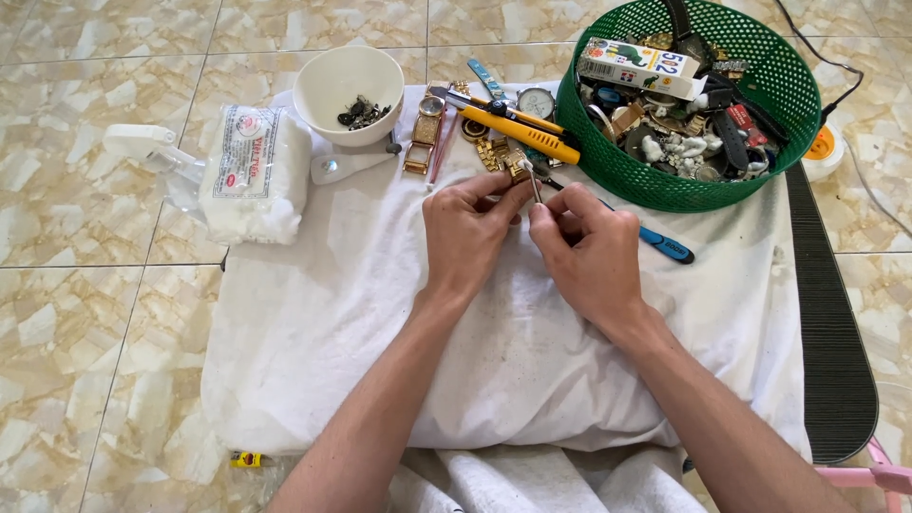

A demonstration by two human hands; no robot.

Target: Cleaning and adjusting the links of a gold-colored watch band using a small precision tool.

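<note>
Gold watch bracelet point(514, 167) pinched in our left hand point(467, 231).
Our right hand point(586, 245) clamps a thin pin tool point(535, 186) beside it; yellow utility knife point(521, 130) and green basket point(608, 171) crowd behind.

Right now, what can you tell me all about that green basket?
The green basket is round, looks like plastic, and has mesh walls full of small holes. It sits upright at the far right of the white cloth, beyond the right hand, which does not touch it. It is heaped with watches, straps and small metal parts, and a small printed box lies on top.
</note>
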